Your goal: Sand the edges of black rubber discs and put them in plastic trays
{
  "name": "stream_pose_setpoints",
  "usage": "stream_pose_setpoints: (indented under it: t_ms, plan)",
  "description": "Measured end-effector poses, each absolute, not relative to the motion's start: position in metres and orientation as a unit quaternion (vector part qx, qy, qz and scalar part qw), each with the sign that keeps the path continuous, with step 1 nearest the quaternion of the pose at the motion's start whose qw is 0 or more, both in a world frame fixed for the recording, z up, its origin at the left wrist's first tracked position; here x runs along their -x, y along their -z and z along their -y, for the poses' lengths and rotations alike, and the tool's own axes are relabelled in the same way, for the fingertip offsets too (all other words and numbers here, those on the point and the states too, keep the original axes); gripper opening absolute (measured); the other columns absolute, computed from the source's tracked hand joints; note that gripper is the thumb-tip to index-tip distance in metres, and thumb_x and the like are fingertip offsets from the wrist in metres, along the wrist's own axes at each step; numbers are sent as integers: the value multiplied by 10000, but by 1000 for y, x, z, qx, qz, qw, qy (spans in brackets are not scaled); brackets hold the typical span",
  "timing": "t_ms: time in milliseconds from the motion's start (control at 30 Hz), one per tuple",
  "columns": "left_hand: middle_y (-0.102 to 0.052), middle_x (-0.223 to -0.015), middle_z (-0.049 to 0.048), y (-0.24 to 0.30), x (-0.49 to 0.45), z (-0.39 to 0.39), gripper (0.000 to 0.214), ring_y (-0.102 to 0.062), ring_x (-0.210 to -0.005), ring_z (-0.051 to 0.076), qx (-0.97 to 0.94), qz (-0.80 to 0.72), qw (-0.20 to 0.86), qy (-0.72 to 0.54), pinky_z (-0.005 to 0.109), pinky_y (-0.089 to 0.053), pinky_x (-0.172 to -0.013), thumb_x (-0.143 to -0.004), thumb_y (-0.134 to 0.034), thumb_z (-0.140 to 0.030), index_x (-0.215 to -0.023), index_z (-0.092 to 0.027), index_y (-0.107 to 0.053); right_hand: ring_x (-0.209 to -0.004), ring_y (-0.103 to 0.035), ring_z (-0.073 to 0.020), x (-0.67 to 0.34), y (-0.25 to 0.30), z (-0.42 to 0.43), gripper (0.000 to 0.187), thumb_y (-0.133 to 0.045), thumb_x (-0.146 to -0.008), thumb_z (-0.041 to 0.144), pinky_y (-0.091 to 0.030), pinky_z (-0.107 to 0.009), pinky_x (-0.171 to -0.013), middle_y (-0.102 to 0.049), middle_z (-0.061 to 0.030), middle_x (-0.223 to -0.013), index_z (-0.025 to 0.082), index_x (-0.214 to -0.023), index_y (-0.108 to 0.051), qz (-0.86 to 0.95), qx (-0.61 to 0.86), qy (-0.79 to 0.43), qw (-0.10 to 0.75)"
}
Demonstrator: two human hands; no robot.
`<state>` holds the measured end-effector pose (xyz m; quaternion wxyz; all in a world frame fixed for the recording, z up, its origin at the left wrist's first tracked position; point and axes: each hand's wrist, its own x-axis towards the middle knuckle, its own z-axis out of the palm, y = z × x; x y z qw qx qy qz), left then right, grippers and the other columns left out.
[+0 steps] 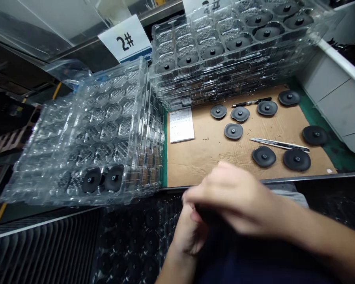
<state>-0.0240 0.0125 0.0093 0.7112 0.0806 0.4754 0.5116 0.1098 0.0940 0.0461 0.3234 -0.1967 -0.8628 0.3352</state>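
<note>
my right hand (233, 197) and left hand (189, 232) are together, closed on a dark part (205, 213), mostly hidden, near the cardboard sheet (201, 165) with black discs (241, 114).

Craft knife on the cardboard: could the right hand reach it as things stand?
Probably yes: the right hand is by the cardboard's front edge, and only two black discs lie before the knife.

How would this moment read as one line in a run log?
Left hand: under blurred dark item | Right hand: over it | Nearby: black discs on cardboard sheet, clear plastic trays
</note>
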Motion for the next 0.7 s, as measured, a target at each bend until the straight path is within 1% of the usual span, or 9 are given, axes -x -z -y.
stream_pose_setpoints:
  t_ms: [67,133,267,333,400,500,600,633,700]
  plan:
    - [-683,-1035,65,-11,27,-11,660,-655,-927,276,-80,-431,739,-512,367,-510,-856,-473,-816,-490,-1051,-211,-666,-827,-582,-146,-117,-26,-107,240,-452,-909,192,-413,-283,-746,-673,-33,-920,190,-1076,-624,835,313,-334,305]
    - [-668,-1117,64,-12,31,-9,662,-652,-971,271,-76,-372,766,-519,349,-512,-855,-520,-805,-455,-1121,-238,-630,-883,-598,-162,-125,7,-113,242,-457,-912,225,-430,-297,-788,-673,-40,-985,209,-1088,-621,801,413,-337,273]
    - [-654,-1158,78,-12,36,-5,605,-640,-1015,275,-79,-310,780,-538,348,-505,-876,-603,-766,-422,-1155,-229,-609,-885,-638,-166,-137,70,-97,227,-465,-890,214,-483,-287,-776,-693,-31,-968,212,-1026,-646,783,437,-383,222]
    - [-650,-1165,81,-11,37,-4,610,-637,-1020,278,-79,-303,781,-540,351,-507,-875,-612,-761,-419,-1168,-226,-602,-879,-648,-161,-141,79,-89,215,-469,-883,210,-495,-273,-763,-699,-25,-963,209,-998,-650,776,443,-391,222]
    - [-651,-1161,80,-11,38,-3,625,-637,-1019,272,-79,-299,784,-539,345,-509,-870,-610,-764,-417,-1180,-224,-595,-913,-635,-161,-144,64,-86,223,-460,-895,226,-487,-268,-765,-686,-26,-1012,211,-1036,-632,760,466,-387,234]
    - [-654,-1153,74,-11,37,-3,607,-638,-1010,269,-76,-303,790,-528,347,-516,-857,-610,-765,-425,-1162,-228,-610,-879,-612,-144,-140,12,-85,243,-471,-906,227,-452,-262,-745,-668,-14,-1031,237,-1120,-587,753,476,-345,297]
    - [-672,-1099,70,-9,37,-2,556,-630,-1002,241,-77,-337,782,-519,330,-505,-876,-620,-771,-410,-1122,-213,-638,-795,-587,-138,-127,-33,-76,265,-479,-898,172,-405,-286,-737,-674,-20,-975,222,-1140,-576,814,351,-282,365]
    - [-670,-1104,69,-8,37,-1,551,-620,-1016,232,-78,-355,773,-520,319,-501,-883,-625,-770,-407,-1124,-213,-638,-771,-575,-140,-123,-41,-72,262,-475,-896,159,-388,-292,-719,-675,-25,-951,208,-1130,-581,831,323,-270,364]
    - [-647,-1160,73,-6,37,0,600,-586,-1070,241,-76,-399,745,-529,315,-495,-890,-627,-764,-428,-1169,-222,-610,-727,-547,-142,-115,-47,-65,250,-472,-894,144,-350,-294,-673,-671,-27,-896,195,-1103,-599,846,335,-265,320]
